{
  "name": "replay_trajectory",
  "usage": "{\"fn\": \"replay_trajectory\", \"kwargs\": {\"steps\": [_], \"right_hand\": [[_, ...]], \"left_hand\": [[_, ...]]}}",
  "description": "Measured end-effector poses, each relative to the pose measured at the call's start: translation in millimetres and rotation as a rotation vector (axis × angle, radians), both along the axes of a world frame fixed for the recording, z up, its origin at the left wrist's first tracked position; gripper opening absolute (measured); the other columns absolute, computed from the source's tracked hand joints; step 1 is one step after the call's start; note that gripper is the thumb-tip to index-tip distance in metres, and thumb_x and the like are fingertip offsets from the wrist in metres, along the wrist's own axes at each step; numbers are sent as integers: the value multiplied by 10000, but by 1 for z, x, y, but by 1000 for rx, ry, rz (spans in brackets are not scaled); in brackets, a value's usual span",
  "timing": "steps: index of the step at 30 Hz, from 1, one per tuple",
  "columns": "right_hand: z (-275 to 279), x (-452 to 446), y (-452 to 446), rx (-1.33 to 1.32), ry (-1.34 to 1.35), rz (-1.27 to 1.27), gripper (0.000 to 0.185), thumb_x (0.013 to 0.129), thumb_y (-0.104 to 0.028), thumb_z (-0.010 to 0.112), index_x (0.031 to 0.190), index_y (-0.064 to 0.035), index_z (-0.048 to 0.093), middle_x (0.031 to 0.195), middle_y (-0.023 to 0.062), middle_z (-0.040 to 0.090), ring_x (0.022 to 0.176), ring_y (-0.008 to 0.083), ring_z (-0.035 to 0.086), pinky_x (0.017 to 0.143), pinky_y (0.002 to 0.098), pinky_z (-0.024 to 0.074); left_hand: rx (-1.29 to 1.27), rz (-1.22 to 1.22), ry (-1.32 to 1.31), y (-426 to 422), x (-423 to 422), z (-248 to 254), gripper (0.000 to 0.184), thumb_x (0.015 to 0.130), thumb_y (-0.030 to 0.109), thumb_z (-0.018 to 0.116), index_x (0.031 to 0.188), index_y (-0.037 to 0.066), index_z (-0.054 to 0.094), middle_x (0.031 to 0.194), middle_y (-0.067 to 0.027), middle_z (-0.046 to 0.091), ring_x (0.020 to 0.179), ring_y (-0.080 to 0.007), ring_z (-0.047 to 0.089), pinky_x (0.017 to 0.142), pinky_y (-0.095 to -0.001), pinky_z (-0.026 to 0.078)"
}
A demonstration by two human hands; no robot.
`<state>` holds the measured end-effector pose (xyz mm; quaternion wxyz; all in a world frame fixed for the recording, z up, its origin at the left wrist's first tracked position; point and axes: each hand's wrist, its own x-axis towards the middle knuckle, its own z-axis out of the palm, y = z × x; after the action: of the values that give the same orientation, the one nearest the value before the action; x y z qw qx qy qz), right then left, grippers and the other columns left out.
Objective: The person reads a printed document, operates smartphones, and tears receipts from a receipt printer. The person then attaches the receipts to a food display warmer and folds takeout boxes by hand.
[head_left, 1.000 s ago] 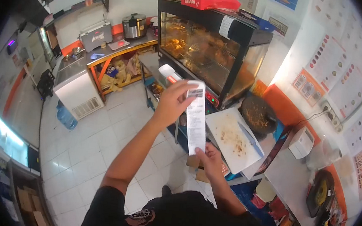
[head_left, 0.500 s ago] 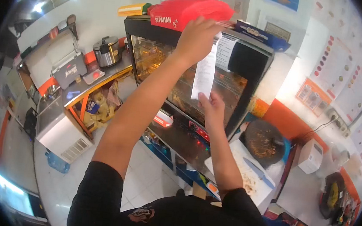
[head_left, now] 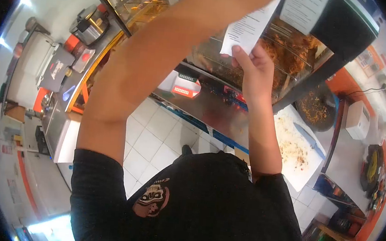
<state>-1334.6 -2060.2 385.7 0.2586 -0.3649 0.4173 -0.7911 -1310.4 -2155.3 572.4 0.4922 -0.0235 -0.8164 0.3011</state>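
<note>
A long printed paper slip hangs in front of the glass of a warming cabinet. Thumb and fingers of my right hand pinch its lower end. My left forearm crosses the view and runs out at the top edge, so my left hand is out of frame, as is the slip's upper end. Beside the slip, a second printed paper is on the cabinet's upper front. Browned food shows behind the glass.
Below the cabinet is an orange and white box. On the right, a knife lies on a crumb-covered white board, near a round dark block. A metal cooker stands on the left counter.
Both arms have risen toward the cabinet's top with the slip. My left hand has gone out of the top of the view. The camera has moved closer to the cabinet.
</note>
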Motion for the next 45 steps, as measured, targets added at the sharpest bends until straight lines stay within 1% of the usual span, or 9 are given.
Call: {"fn": "replay_trajectory", "kwargs": {"steps": [7,10,12,15,18,21,33,39,45], "right_hand": [[7,26,-11,15,-26,-103,210,934,-118,633,1096,16,634,933,81,721,812,83,639,663,222,458],[8,26,-10,10,-18,-133,209,940,-139,629,1096,-1,641,904,58,723,753,59,589,668,219,444],[10,24,-10,3,-18,-148,204,946,-146,617,1091,-6,646,908,49,726,775,57,595,699,232,434],[13,19,-9,1,1,-198,203,946,-145,617,1089,-5,648,920,54,728,779,58,597,699,234,435],[11,14,-11,-4,-28,-231,201,947,-139,613,1087,1,646,927,62,729,768,58,596,694,228,434],[9,11,-11,-16,-53,-259,198,948,-130,608,1084,10,643,926,68,729,755,58,595,689,218,433],[-9,10,6,-61,-163,-188,348,903,-31,550,1248,0,527,1005,81,708,717,51,524,692,207,446],[-56,10,36,83,-135,-103,334,911,-38,547,1243,-7,536,1013,76,707,778,84,570,740,243,464],[-78,12,79,121,-64,23,252,936,-66,564,1181,-8,577,991,103,706,849,105,614,751,241,470]], "left_hand": [[-49,-142,58,-8,8,-3,168,804,84,536,851,-8,669,891,-152,638,988,-281,587,883,-369,459],[-131,-421,431,-29,-44,-2,177,821,95,558,877,-13,685,863,-157,643,959,-302,606,827,-394,484],[173,-372,8,-25,-6,-8,133,785,49,563,889,31,644,907,-108,588,1003,-319,545,816,-424,472],[292,-301,-27,-12,0,-4,280,782,-49,498,1036,-8,610,1057,-170,577,1053,-373,528,912,-443,448],[244,-332,5,-15,-6,-1,102,799,35,527,855,-26,587,975,-159,561,1023,-364,531,856,-455,471],[426,-421,-58,-6,3,2,305,772,-68,495,1059,-40,596,1117,-195,571,1110,-381,513,953,-443,431],[296,-315,-31,21,18,5,298,756,-4,543,1054,-21,529,1049,-174,533,1031,-360,521,937,-433,430],[268,-164,6,17,4,128,275,873,146,526,1082,-2,627,1049,-200,644,1041,-372,592,935,-443,460],[462,274,-775,-108,-131,220,415,923,347,525,972,-43,658,841,-183,680,738,-286,643,680,-431,504]]}}
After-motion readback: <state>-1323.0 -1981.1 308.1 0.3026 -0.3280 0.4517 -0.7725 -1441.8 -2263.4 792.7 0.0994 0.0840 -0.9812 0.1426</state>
